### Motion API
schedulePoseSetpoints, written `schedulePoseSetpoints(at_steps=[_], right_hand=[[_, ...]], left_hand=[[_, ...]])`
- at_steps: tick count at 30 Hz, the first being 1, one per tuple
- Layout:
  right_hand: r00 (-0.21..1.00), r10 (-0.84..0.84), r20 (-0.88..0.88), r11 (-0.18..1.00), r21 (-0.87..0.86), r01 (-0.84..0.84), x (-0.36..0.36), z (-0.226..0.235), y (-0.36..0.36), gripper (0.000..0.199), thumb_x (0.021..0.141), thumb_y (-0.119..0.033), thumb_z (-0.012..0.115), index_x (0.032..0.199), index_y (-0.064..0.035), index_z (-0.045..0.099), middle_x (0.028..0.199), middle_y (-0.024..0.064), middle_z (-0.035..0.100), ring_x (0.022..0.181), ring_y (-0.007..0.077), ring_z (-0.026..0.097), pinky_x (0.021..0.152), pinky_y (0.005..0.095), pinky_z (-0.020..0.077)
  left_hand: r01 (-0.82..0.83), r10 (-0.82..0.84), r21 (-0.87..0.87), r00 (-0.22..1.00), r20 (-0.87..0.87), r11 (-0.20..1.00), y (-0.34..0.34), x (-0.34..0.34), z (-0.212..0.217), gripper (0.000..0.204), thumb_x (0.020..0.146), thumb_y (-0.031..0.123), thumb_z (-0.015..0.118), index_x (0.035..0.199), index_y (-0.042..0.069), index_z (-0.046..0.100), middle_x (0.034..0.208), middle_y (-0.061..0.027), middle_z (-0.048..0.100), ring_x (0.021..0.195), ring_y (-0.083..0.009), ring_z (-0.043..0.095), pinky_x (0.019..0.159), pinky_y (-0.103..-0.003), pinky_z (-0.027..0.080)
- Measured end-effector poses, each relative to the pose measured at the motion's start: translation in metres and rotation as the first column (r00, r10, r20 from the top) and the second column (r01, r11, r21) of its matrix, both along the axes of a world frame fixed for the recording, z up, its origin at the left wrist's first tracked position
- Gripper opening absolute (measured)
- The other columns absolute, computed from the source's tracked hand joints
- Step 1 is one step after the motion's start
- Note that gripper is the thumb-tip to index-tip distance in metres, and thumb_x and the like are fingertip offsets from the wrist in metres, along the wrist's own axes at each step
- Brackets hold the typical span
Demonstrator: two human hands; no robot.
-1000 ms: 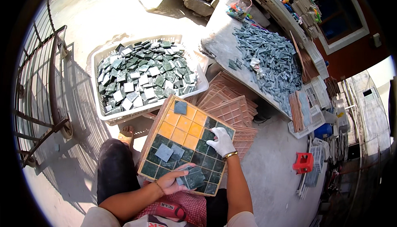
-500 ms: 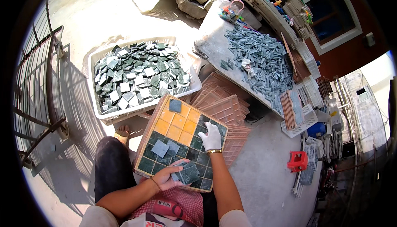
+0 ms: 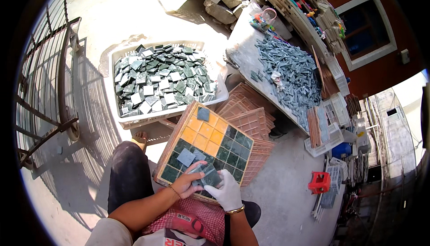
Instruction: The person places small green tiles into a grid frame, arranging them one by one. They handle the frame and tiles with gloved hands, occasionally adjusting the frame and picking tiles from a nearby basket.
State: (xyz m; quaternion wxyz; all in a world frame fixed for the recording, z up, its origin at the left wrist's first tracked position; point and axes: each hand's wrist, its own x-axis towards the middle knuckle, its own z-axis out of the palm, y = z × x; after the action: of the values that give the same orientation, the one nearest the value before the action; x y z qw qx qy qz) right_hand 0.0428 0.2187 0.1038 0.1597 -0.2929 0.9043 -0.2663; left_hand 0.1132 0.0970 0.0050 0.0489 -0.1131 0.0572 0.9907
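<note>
My bare left hand [image 3: 186, 184] is closed round a small stack of dark green stone tiles [image 3: 209, 179] above the near part of a gridded tray [image 3: 166, 144]. In a white glove, my right hand [image 3: 229, 195] pinches the right edge of the same stack with thumb and fingers. Dark green tiles fill the tray's right columns and near-left cells, while a block of cells at the far left shows a yellow-orange base. One loose grey-green tile [image 3: 203, 114] lies on the far yellow cells. Two loose bluish tiles, one the pale square tile [image 3: 186, 157], rest left of my hands.
A white plastic crate [image 3: 117, 116] heaped with square tiles stands beyond the tray. Empty reddish-brown gridded trays [image 3: 251, 123] are stacked to the right, below a slab table [image 3: 242, 44] piled with narrow stone strips [image 3: 291, 71]. A metal railing [image 3: 62, 71] stands left; a red stool [image 3: 319, 182] is at right.
My right hand has come back from the tray's right columns to the stack in my left hand. An additional dark tile shows in the upper right column. The whole view has shifted slightly.
</note>
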Motion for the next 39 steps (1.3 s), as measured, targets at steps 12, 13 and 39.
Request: schedulePoseSetpoints(at_steps=[12,13,39], right_hand=[[0.963,0.065,-0.263,0.998,-0.005,-0.069,-0.1,-0.036,-0.011,0.051,0.062,-0.02,0.073,0.105,-0.0016,0.054,0.092,0.0125,0.054,0.067,0.0219,0.053,0.064,0.0311,0.0467],[0.964,0.113,-0.239,0.993,0.009,-0.114,-0.108,-0.046,-0.016,0.051,0.061,-0.02,0.073,0.104,-0.0014,0.054,0.093,0.0127,0.053,0.068,0.0221,0.053,0.065,0.0316,0.0469],[0.985,0.167,-0.042,0.97,-0.172,-0.172,-0.088,-0.071,-0.033,0.036,0.07,-0.011,0.068,0.102,-0.0025,0.057,0.095,0.0113,0.058,0.08,0.0205,0.06,0.069,0.0293,0.049]], left_hand=[[0.107,-0.105,0.081,0.994,-0.03,0.991,0.012,0.003,-0.008,0.044,0.086,0.008,0.053,0.127,0.013,0.038,0.119,-0.0094,0.049,0.111,-0.0279,0.051,0.09,-0.051,0.043],[0.124,-0.122,0.074,0.992,-0.031,0.99,0.014,0.005,-0.005,0.044,0.085,0.008,0.054,0.127,0.013,0.038,0.119,-0.0094,0.048,0.112,-0.0289,0.05,0.091,-0.052,0.042],[0.185,-0.17,0.106,0.975,-0.142,0.977,0.02,0.006,0.0,0.047,0.085,0.008,0.054,0.129,0.012,0.036,0.123,-0.0092,0.047,0.115,-0.0273,0.049,0.091,-0.046,0.044]])
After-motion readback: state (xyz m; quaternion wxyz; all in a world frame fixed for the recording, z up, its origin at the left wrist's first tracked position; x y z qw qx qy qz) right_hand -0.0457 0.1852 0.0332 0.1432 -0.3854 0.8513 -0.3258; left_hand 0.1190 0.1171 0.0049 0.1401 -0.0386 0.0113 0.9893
